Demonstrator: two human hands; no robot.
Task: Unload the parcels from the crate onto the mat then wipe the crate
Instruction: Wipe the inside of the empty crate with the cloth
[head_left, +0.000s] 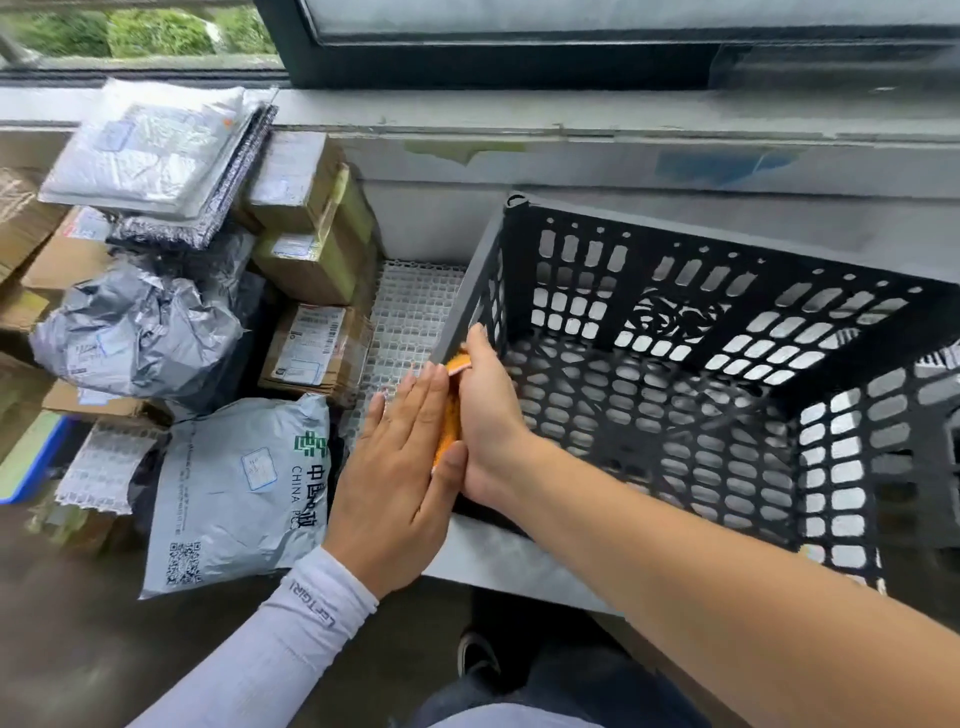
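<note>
We wipe the bare black crate (727, 332).
Right hand (488, 410) grips an orange cloth (448, 426); left hand (400, 467) lies flat, fingers straight.

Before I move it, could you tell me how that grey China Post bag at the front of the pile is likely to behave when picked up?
The grey China Post bag would probably flop and sag, since its plastic skin is wrinkled. It looks smooth and glossy, so it may be slippery. It lies flat, so rolling seems unlikely.
</note>
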